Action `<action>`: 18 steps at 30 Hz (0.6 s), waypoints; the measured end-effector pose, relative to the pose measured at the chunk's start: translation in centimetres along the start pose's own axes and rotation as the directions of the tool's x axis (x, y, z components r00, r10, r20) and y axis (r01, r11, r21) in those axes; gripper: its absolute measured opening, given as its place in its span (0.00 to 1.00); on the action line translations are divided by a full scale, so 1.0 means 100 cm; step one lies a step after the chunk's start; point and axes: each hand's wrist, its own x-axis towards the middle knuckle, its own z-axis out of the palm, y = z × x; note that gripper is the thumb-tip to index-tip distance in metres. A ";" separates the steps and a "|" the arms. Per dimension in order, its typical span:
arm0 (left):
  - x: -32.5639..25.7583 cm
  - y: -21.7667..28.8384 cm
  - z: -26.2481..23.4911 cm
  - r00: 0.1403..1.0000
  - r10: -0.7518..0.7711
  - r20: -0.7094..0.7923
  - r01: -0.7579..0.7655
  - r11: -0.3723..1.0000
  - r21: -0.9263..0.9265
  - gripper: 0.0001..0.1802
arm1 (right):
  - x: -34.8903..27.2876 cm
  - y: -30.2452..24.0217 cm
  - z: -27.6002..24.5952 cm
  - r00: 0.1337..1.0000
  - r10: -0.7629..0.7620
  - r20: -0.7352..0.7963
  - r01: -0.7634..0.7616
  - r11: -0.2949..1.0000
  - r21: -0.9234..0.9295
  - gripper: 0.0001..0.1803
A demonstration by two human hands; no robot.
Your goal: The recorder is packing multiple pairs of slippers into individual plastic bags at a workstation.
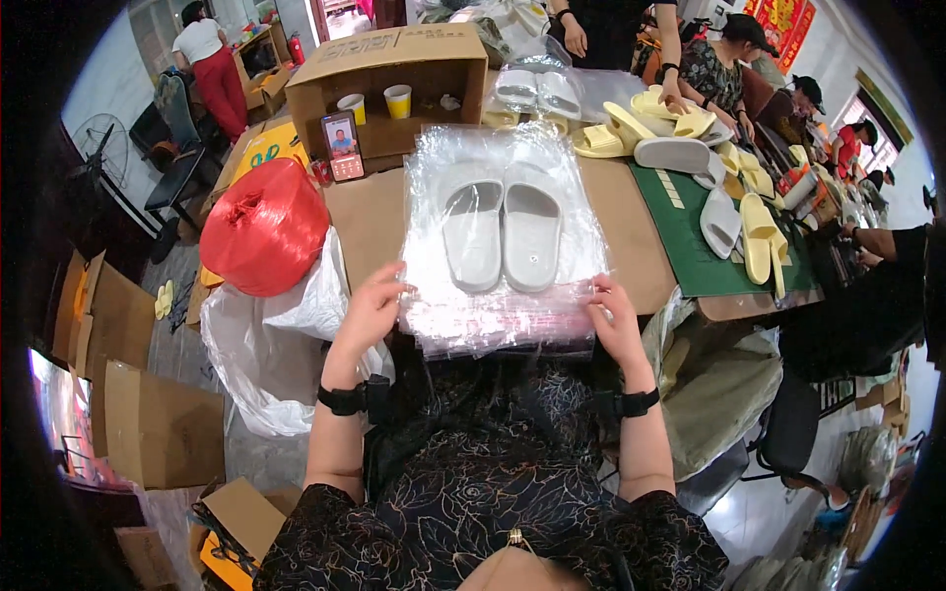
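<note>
Far left on the desk sits a big red spool of twine, with a white plastic sack slumped beside it. Now the left hand: fingers curled lightly onto the near left edge of the stack of clear plastic bags, pinching the top sheet, not clenched. Dead centre, the pair of white slides lies side by side on that stack, toes towards the person. Over to the right hand, fingers pressed on the near right corner of the bags. Looks like the bagging step: the mouth of the top bag needs parting next, so both hands must separate one layer cleanly. Yellow slides wait further right.
</note>
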 end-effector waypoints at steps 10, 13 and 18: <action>0.040 0.082 0.042 0.970 0.235 -0.057 -0.193 0.893 0.406 0.31 | 0.034 -0.093 0.025 0.980 -0.199 0.024 0.199 0.947 -0.252 0.31; 0.036 0.069 0.070 0.990 0.137 0.033 -0.138 0.900 0.413 0.38 | 0.032 -0.087 0.057 0.917 -0.277 0.288 0.356 0.894 -0.272 0.35; 0.029 0.040 0.069 0.988 0.150 0.030 -0.150 0.908 0.391 0.42 | 0.016 -0.044 0.067 0.934 -0.150 0.324 0.285 0.860 -0.423 0.39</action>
